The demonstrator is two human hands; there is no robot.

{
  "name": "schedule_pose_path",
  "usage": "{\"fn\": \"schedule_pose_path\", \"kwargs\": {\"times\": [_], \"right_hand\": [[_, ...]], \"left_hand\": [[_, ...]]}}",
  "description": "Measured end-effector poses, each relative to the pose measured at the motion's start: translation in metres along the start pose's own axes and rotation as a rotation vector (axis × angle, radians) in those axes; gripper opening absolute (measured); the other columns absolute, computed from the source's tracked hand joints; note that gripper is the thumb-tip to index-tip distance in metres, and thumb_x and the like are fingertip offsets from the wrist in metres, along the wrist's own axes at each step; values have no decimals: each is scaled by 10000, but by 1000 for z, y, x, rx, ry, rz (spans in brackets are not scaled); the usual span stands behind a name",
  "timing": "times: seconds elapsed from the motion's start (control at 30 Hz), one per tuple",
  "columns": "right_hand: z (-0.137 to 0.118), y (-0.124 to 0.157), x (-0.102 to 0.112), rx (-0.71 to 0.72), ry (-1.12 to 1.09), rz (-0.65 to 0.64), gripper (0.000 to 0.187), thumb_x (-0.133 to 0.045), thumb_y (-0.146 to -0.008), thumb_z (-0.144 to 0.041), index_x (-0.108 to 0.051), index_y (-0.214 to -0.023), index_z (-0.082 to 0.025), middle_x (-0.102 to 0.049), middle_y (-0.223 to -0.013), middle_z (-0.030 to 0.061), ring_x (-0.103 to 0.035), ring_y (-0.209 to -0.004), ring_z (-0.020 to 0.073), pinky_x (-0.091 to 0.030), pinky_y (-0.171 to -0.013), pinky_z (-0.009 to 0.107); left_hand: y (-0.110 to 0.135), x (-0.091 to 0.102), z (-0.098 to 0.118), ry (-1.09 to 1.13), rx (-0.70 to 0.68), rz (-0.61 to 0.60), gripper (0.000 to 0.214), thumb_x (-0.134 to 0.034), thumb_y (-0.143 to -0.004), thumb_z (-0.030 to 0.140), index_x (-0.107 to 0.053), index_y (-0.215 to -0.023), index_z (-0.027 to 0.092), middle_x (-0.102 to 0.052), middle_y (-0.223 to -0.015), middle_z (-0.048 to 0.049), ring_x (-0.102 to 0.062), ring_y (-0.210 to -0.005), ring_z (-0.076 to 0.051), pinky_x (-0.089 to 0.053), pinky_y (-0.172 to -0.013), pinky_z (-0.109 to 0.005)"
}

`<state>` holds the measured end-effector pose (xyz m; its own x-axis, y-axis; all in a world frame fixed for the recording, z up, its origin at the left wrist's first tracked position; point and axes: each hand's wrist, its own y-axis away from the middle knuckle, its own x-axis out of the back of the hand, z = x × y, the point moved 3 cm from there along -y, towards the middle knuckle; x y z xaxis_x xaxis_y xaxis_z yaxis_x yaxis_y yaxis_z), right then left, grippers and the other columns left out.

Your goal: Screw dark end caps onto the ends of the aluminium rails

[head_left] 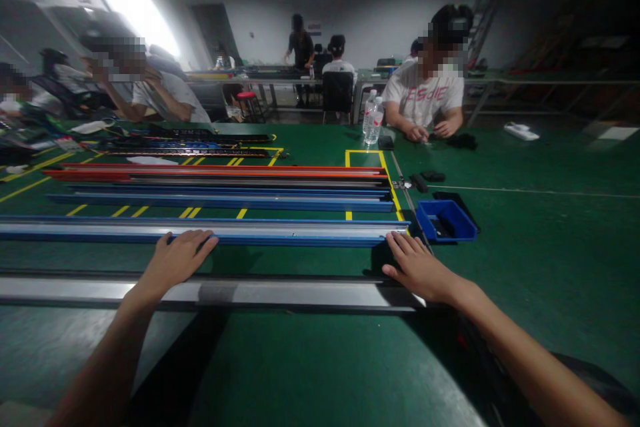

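A long blue-edged metal channel with a silver inside lies across the table in front of me. My left hand touches its near edge left of the middle, fingers loosely extended and the thumb apart. At the channel's right end is my right hand, its fingers stretched out with the tips at the rail's near corner. Neither hand is wrapped round anything that I can see. Closer to me, beneath my wrists, runs a wide silver-grey bar with dark edges, parallel to the blue channel.
Beyond lie another blue channel and an orange one. A blue bin with dark contents stands right of my right hand. Water bottles stand farther back, near a seated person. Yellow tape marks the green table.
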<state>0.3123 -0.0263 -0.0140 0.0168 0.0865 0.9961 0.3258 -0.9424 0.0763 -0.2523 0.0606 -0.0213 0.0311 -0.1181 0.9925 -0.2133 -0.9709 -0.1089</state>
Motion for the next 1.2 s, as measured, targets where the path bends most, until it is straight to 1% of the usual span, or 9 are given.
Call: {"fn": "schedule_pose_path", "kwargs": {"times": [0.1, 0.23, 0.37, 0.53, 0.67, 0.8, 1.0, 1.13, 1.2], "right_hand": [[-4, 5, 1, -8, 17, -7, 822, -292, -1022, -654, -239, -1642, -117, -324, -1635, 222, -275, -1515, 425, -307, -1205, 609], [-11, 12, 2, -32, 29, -13, 825, -323, -1015, -654, -295, -1623, -97, -332, -1631, 226, -286, -1506, 442, -329, -1192, 618], [-18, 19, 2, -31, 42, -11, 826, -374, -1006, -635, -319, -1610, -74, -321, -1632, 233, -287, -1502, 449, -319, -1196, 619], [-25, 28, 1, -7, 56, -8, 830, -402, -1003, -604, -322, -1602, -35, -299, -1627, 261, -283, -1497, 465, -306, -1192, 644], [-28, 32, -2, -14, 52, 38, 816, -440, -994, -580, -347, -1590, -30, -330, -1611, 274, -291, -1491, 477, -318, -1185, 651], [-29, 35, -5, -20, 50, 78, 794, -434, -1003, -575, -367, -1582, -35, -359, -1602, 267, -307, -1485, 478, -328, -1179, 649], [-30, 42, -5, -21, 18, 82, 766, -402, -1023, -560, -368, -1584, -40, -350, -1608, 257, -290, -1498, 457, -303, -1192, 651], [-33, 45, -2, -44, 20, 64, 777, -378, -1028, -575, -373, -1578, -26, -338, -1613, 257, -275, -1504, 450, -283, -1205, 640], [-34, 47, -1, -50, 26, 52, 801, -352, -1030, -599, -362, -1580, -17, -326, -1616, 259, -273, -1506, 445, -286, -1208, 629]], "left_hand": [[6, -2, -2, -5, -4, -18, 561, -274, -1003, 521, -645, -1310, 234, -654, -1384, -164, -546, -1341, -370, -282, -1143, -651], [11, -5, -6, -32, -19, -37, 584, -252, -999, 512, -646, -1320, 226, -657, -1381, -164, -546, -1342, -378, -289, -1134, -661], [16, -7, -6, -34, -29, -11, 562, -262, -1002, 501, -667, -1292, 241, -672, -1359, -160, -560, -1326, -377, -300, -1124, -662], [22, -1, 0, -32, -3, 21, 566, -276, -1002, 506, -672, -1277, 210, -695, -1320, -157, -580, -1301, -375, -308, -1126, -670], [27, 3, 7, -70, 8, 26, 532, -294, -1010, 471, -664, -1286, 206, -693, -1325, -150, -579, -1306, -358, -290, -1147, -664], [33, 4, 10, -123, -4, -25, 484, -312, -1015, 386, -666, -1297, 216, -668, -1369, -151, -555, -1337, -354, -257, -1160, -676], [40, 6, 13, -149, -35, -39, 459, -342, -995, 327, -669, -1301, 222, -667, -1373, -143, -565, -1325, -349, -236, -1163, -691], [42, 9, 15, -79, 17, 4, 507, -336, -1006, 405, -650, -1323, 165, -678, -1343, -175, -576, -1316, -362, -246, -1166, -691], [43, 9, 15, -58, 41, 4, 532, -331, -1011, 438, -642, -1332, 150, -680, -1336, -183, -578, -1315, -365, -234, -1171, -696]]}}
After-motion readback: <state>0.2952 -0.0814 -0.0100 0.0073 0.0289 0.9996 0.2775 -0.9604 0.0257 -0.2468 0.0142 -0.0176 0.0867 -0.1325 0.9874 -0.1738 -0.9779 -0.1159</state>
